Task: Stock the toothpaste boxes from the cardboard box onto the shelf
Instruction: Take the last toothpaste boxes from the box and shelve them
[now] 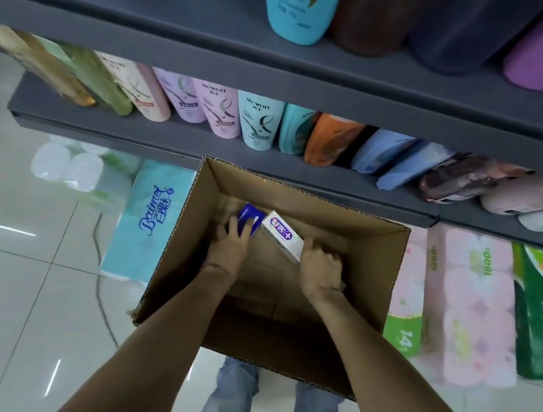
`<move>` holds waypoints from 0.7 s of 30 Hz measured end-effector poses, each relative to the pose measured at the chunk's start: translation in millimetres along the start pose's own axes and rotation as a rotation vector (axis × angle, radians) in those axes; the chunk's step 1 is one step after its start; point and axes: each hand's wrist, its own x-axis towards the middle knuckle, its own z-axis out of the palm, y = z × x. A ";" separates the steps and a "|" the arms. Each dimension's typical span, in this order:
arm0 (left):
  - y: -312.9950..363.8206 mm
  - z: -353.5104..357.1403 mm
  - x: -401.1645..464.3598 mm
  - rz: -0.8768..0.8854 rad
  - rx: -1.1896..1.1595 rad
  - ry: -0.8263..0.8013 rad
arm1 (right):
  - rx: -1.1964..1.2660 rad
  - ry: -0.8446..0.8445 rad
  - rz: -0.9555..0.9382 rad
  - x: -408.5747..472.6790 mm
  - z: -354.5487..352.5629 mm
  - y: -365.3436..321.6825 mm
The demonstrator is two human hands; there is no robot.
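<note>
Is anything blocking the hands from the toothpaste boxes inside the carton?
Nothing visible. The left hand already grips the blue box, and the right hand holds the white box inside the cardboard box.

Both hands reach down into the open cardboard box [368, 270] in the middle of the frame. The left hand [228, 250] holds a blue box [247, 220]. The right hand [322, 269] holds a white box [282, 235]. Bottles [257, 121] stand on the gray shelf [202, 143] above.
</note>
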 end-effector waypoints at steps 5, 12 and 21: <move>-8.5 -22.2 -10.2 -0.090 -0.483 -0.035 | 0.159 0.033 0.020 -21.0 -17.4 0.6; -35.6 -101.8 -77.9 -0.099 -1.390 -0.242 | 0.171 0.121 -0.028 -94.5 -96.2 16.9; -21.3 -176.3 -144.6 -0.170 -2.005 -0.352 | 0.620 0.072 -0.063 -151.8 -173.1 -4.6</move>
